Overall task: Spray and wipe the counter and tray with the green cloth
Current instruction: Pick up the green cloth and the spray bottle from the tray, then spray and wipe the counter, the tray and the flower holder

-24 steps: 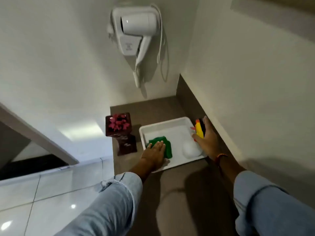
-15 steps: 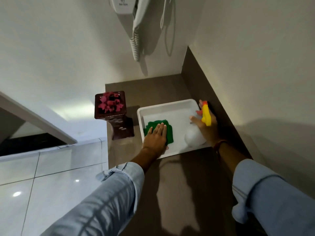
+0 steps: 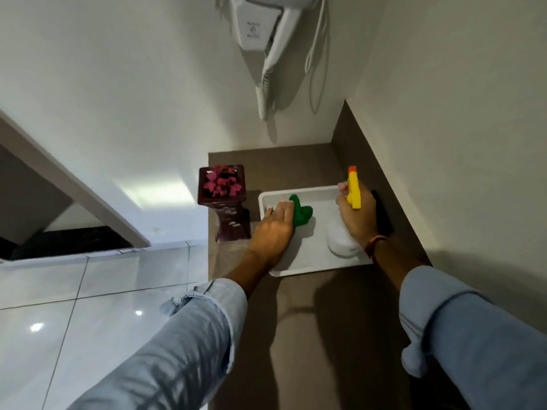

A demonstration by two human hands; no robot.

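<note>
A white tray [image 3: 313, 269] lies on the brown counter [image 3: 319, 335] in the corner. My left hand [image 3: 275, 229] presses flat on the green cloth [image 3: 302, 213] at the tray's left side; part of the cloth is bunched up beyond my fingers. My right hand [image 3: 356, 216] grips a white spray bottle [image 3: 340, 242] with a yellow, orange-tipped nozzle [image 3: 353, 190], held over the tray's right side. The bottle's neck is hidden by my fingers.
A dark red vase [image 3: 226, 202] with pink flowers stands just left of the tray. A dark object [image 3: 383, 214] lies between tray and right wall. A white hair dryer [image 3: 266, 39] hangs on the back wall. White tiles [image 3: 88, 306] lie left of the counter.
My left hand has slid the cloth toward the tray's far left corner, bunching it. My right hand has lifted the spray bottle more upright. The view has shifted.
</note>
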